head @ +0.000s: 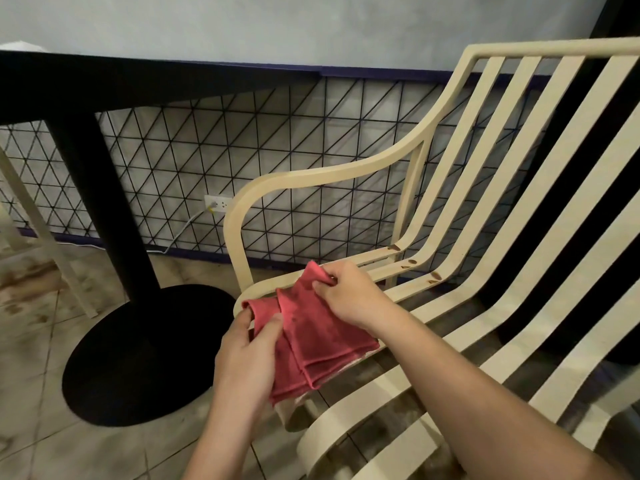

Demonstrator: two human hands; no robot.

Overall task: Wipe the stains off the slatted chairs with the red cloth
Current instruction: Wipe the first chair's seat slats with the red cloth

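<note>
With my left hand [246,355] I grip the left fold of the red cloth [311,337], fingers curled round it, and my right hand [349,296] pinches its top corner. The cloth is over the front left corner of the slatted chair [329,426] seat, below the armrest [311,176]. Brown stains [412,262] mark the slats near the seat's back edge.

Head view, close, down onto chair [346,172]

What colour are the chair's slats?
Cream slats, brown stains at the bend; head view shows it best.
</note>
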